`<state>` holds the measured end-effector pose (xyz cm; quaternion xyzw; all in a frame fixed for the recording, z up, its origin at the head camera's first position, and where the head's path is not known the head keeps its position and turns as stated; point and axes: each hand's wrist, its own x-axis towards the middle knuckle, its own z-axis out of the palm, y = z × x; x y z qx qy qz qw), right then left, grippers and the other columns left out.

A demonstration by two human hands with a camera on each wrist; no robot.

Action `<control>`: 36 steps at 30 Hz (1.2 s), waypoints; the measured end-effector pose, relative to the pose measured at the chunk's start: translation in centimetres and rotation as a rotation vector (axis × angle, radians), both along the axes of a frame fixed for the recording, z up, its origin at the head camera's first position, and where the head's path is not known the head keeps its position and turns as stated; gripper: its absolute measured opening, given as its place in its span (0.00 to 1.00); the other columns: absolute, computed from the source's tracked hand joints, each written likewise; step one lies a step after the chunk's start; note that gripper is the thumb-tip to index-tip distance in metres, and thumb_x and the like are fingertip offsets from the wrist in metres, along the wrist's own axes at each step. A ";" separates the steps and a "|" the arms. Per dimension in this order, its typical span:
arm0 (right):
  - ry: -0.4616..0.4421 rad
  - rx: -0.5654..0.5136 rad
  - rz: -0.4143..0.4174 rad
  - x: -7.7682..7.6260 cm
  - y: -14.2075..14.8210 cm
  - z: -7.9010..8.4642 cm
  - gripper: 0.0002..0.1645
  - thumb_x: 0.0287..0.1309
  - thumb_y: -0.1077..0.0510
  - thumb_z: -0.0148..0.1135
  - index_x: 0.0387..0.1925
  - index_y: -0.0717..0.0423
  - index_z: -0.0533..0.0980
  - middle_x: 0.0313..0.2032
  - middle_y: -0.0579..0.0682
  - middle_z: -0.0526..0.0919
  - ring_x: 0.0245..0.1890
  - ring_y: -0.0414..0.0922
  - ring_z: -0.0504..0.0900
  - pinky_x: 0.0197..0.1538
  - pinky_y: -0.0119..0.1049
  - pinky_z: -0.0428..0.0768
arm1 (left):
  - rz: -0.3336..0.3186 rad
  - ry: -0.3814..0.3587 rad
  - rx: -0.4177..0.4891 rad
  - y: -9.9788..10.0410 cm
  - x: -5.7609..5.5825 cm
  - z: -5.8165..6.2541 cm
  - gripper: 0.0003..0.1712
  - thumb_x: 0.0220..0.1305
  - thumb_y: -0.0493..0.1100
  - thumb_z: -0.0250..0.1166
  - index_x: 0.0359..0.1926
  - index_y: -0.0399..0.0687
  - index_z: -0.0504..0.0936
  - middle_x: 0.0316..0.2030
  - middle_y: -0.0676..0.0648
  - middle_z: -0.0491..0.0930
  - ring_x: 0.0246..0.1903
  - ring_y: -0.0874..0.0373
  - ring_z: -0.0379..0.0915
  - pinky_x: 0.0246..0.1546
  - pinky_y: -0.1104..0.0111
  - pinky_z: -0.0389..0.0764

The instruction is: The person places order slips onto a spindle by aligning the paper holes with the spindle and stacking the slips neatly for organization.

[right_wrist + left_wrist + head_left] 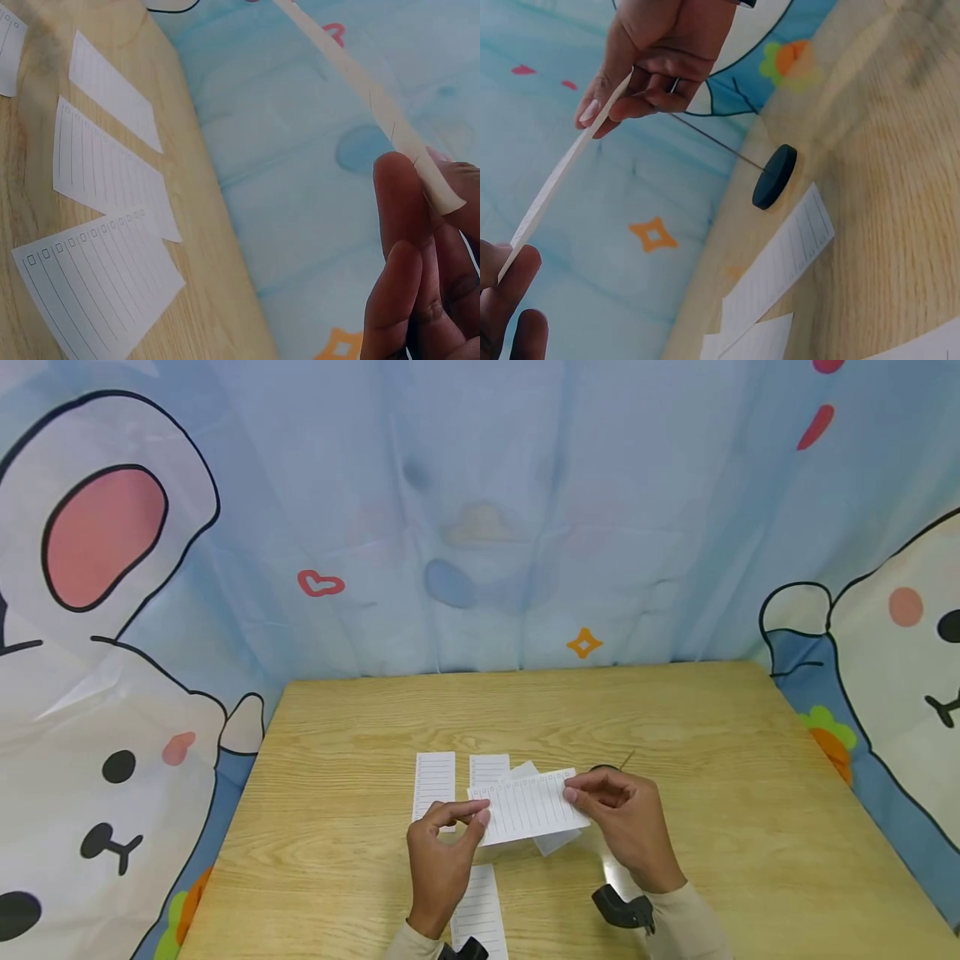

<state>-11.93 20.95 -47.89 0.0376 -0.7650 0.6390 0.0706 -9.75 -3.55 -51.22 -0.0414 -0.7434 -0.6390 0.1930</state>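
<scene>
Head view, L to R: we saw a far-left card (433, 781) flat on the table (337, 718), partly covered by the L hand (442, 860). That hand's thumb and index pinched the L end of the held card (528, 810), a narrow grip w/ just the paper btwn. A near card (480, 914) lay below, by the same hand.

Mid-scene, the held card hung in the air above the table, ruled face toward us, small boxes along its top edge. Per both wrist views it ran fairly straight, thin edge on; we couldn't tell if it was 1 sheet or a few together. We judged it v. light, somewhat stiff but bendable, prob. smooth, easy to crease or tear if pulled hard. Best hold, we thought: light pinches at the 2 short ends, no squeezing inward, so it wouldn't buckle.

Behind it, a back card (489, 767) was partly overlapped by a tilted card (558, 843); lying flat, those looked tricky to lift, so we'd have gone for a corner. Farther R, near the black round base (775, 177) w/ its thin rod (716, 139), the R hand (626, 827) pinched the held card's other end, also thumb vs. index.
</scene>
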 end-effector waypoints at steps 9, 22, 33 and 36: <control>0.001 -0.001 -0.068 -0.2 0.3 0.6 0.10 0.63 0.61 0.76 0.43 0.64 0.87 0.38 0.43 0.92 0.34 0.39 0.90 0.39 0.29 0.87 | -0.021 0.010 -0.018 0.6 -0.8 0.8 0.07 0.63 0.41 0.78 0.39 0.61 0.94 0.29 0.60 0.88 0.35 0.61 0.80 0.46 0.59 0.74; 0.024 -0.016 -0.145 -0.2 1.5 1.5 0.12 0.65 0.63 0.74 0.46 0.67 0.86 0.39 0.42 0.92 0.35 0.38 0.90 0.37 0.29 0.86 | -0.110 0.026 -0.037 1.6 -2.3 2.0 0.07 0.66 0.43 0.76 0.43 0.61 0.94 0.35 0.58 0.90 0.40 0.60 0.81 0.48 0.62 0.79; 0.039 -0.073 -0.222 0.0 2.2 1.8 0.12 0.63 0.67 0.74 0.45 0.72 0.86 0.38 0.41 0.92 0.34 0.36 0.91 0.37 0.26 0.86 | -0.165 0.021 -0.053 2.5 -2.9 2.5 0.06 0.67 0.44 0.76 0.43 0.62 0.94 0.38 0.59 0.90 0.42 0.59 0.80 0.48 0.65 0.80; 0.047 -0.087 -0.247 0.0 2.4 1.8 0.11 0.62 0.68 0.74 0.45 0.72 0.86 0.38 0.41 0.93 0.33 0.35 0.90 0.35 0.26 0.85 | -0.178 0.027 -0.058 2.7 -3.2 2.5 0.06 0.67 0.45 0.76 0.43 0.62 0.94 0.37 0.58 0.89 0.41 0.59 0.80 0.48 0.63 0.80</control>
